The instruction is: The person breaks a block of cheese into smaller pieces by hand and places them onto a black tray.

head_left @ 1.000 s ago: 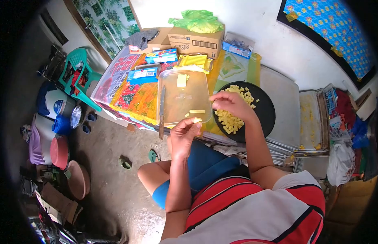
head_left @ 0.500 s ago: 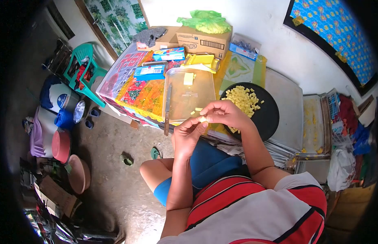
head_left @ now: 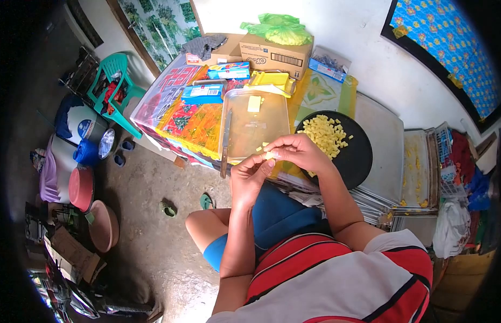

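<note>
Both hands meet in front of the table edge, pinching a small pale-yellow piece (head_left: 270, 155) between their fingertips. My left hand (head_left: 247, 177) is closed on it from the left, and my right hand (head_left: 300, 153) grips it from the right. Beyond them a clear plastic tray (head_left: 254, 132) holds a pale-yellow block (head_left: 254, 104); a few small pieces lie near my fingers. A knife (head_left: 225, 145) lies along the tray's left edge, its handle toward me. Under and beside my right forearm is a round black tray (head_left: 358, 156) with a heap of yellow cubes (head_left: 323, 133).
Blue boxes (head_left: 203, 93), a yellow slotted rack (head_left: 273, 81) and cardboard boxes (head_left: 274, 56) stand farther back on the table. Stacked metal trays (head_left: 377, 145) are at the right. A green chair (head_left: 118, 89), basins (head_left: 104, 226) and slippers (head_left: 206, 201) are on the left floor.
The view has shifted slightly, moving the table and tray a little rightward in the picture. Both hands keep nearly the same pose around the small yellow piece.
</note>
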A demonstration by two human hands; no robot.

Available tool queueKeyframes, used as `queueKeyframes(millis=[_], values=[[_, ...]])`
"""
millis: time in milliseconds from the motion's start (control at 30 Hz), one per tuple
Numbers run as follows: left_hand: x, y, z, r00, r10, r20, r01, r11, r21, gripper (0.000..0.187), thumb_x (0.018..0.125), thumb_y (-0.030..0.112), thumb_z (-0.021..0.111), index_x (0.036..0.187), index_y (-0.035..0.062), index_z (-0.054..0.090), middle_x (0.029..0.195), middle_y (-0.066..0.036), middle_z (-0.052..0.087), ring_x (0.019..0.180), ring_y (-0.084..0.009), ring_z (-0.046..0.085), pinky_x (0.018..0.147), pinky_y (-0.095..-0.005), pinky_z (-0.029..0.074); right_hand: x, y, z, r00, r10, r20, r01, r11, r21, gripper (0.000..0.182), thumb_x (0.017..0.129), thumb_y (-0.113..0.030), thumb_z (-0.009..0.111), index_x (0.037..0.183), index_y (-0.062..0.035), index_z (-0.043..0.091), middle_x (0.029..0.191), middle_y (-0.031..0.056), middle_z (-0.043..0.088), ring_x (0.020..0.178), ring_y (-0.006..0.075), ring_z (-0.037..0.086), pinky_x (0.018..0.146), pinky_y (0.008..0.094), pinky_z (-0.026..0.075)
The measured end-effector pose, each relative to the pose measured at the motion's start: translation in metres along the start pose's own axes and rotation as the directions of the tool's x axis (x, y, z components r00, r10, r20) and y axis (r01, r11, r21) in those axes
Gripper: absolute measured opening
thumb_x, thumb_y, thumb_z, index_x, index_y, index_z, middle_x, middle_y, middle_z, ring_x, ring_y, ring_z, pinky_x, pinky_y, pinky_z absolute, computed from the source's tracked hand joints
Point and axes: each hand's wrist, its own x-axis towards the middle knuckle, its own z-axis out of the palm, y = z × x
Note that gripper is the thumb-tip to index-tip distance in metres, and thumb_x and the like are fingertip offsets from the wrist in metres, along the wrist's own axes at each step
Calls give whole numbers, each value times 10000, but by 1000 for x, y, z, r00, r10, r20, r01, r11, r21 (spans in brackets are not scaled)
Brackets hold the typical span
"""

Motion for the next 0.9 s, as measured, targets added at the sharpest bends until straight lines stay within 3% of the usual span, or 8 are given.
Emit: queueKeyframes(millis=[233, 533, 733, 900], values=[[1, -3, 3, 1000, 0, 6, 1, 999, -41, 187, 829, 22, 676, 1011, -20, 671, 860, -56, 676, 691, -82, 590, 630, -211, 491, -2, 2, 1, 999, -34, -28, 34, 999, 20, 219, 911, -57, 572, 1104, 44, 598, 959, 82, 657, 878, 120, 624, 792, 252, 497], [2, -6, -2, 999, 28, 17, -29, 999, 44, 168, 855, 45, 650, 1006, -24, 673, 835, -59, 669, 715, -96, 591, 653, -224, 481, -3, -3, 2, 991, -134, -2, 131, 969, -211, 244, 911, -45, 559, 1137, 38, 597, 991, 90, 665, 889, 124, 633, 798, 259, 500], [1, -4, 0, 1000, 23, 11, -23, 1000, 18, 177, 853, 44, 649, 1013, -27, 671, 848, -77, 676, 716, -106, 597, 649, -227, 484, -2, 3, 2, 997, -73, -25, 70, 992, -109, 227, 920, -62, 554, 1114, 43, 604, 976, 83, 663, 931, 118, 614, 823, 261, 490], [0, -3, 1, 1000, 3, 29, -2, 1000, -14, 194, 870, 46, 625, 1043, -35, 659, 877, -92, 675, 727, -112, 596, 649, -236, 490, -2, 4, -5, 1000, -3, -5, 3, 1000, 7, 239, 939, -123, 541, 1118, 21, 610, 954, 58, 652, 872, 109, 611, 786, 248, 486]])
